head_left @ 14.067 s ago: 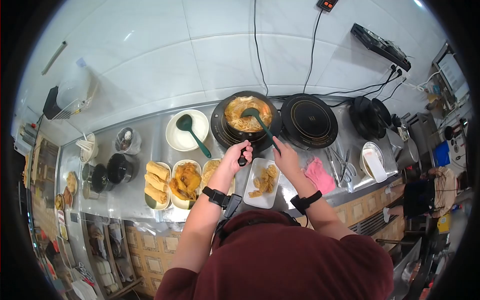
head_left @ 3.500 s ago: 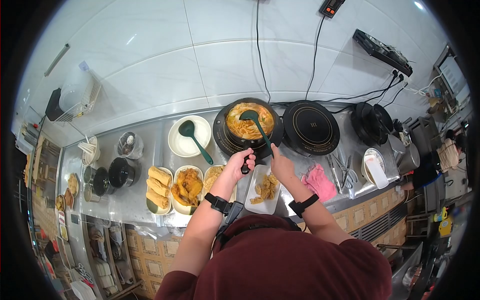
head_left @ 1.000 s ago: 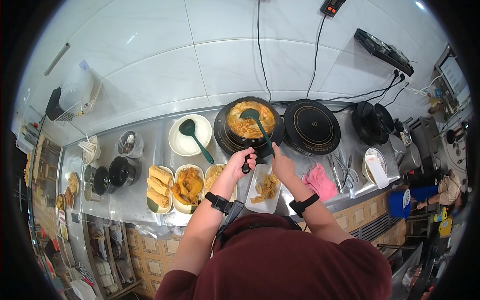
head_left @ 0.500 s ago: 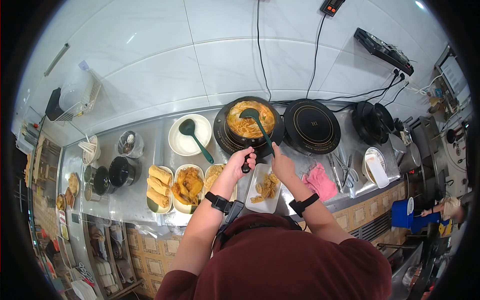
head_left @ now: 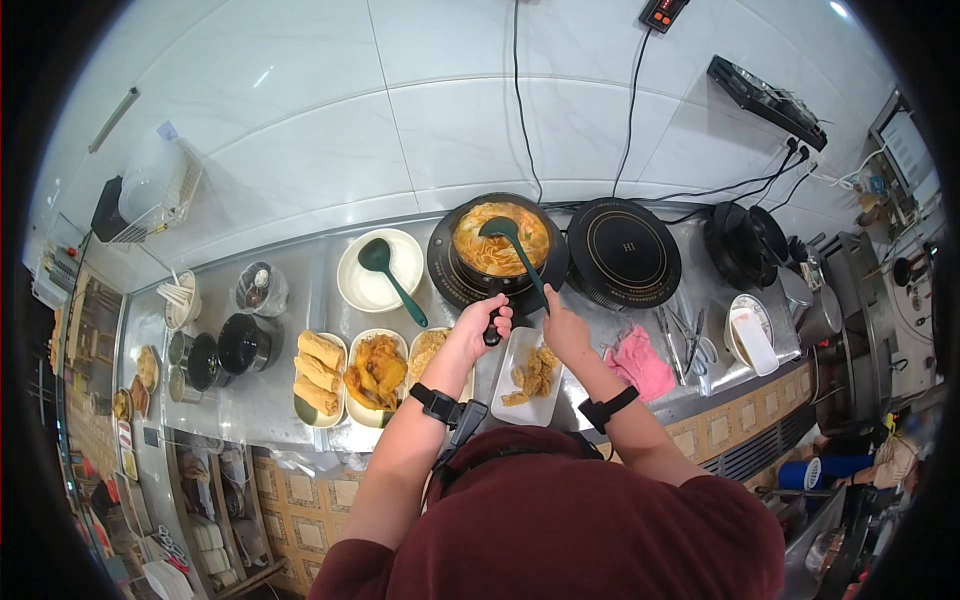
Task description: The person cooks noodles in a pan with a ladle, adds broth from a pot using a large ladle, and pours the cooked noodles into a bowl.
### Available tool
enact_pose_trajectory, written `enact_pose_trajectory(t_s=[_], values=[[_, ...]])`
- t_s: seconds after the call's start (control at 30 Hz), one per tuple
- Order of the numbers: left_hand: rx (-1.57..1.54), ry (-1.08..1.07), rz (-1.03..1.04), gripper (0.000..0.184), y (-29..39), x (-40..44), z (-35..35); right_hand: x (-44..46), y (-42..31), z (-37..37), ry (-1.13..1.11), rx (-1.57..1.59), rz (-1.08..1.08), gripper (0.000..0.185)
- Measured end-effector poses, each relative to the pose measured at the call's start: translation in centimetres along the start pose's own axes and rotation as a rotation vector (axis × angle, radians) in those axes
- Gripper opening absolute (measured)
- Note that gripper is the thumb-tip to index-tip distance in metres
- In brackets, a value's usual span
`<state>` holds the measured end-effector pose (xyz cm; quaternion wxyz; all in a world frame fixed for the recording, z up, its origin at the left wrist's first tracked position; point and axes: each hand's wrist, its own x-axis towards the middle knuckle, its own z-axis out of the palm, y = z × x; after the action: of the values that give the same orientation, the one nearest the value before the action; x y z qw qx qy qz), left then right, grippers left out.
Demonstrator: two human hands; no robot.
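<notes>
A black pot of noodles in orange broth stands on the left round cooker. My left hand is closed round the pot's black handle, below the pot. In my right hand is the handle of a dark green ladle, its bowl resting among the noodles. Below my hands lies a white tray of fried pieces. Left of the pot, a second green ladle leans in a white bowl.
Plates of rolls and fried chicken stand at the counter's front. Another round cooker, a pink cloth and a bowl are to the right. Black pots sit left. A person with a blue container is far right.
Both hands keep their holds on the pot handle and ladle, almost unmoved over the last second. The broth looks redder than in the oldest frame. The other person and blue container have moved lower at far right.
</notes>
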<state>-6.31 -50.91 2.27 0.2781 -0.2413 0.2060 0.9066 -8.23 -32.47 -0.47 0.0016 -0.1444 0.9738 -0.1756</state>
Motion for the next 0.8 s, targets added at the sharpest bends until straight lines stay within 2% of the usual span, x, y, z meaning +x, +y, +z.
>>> enact_pose_trajectory(t_s=[0.8], values=[[0.005, 0.0, 0.004, 0.009, 0.0, -0.01, -0.02, -0.07, -0.17, -0.18, 0.008, -0.001, -0.002, 0.053]])
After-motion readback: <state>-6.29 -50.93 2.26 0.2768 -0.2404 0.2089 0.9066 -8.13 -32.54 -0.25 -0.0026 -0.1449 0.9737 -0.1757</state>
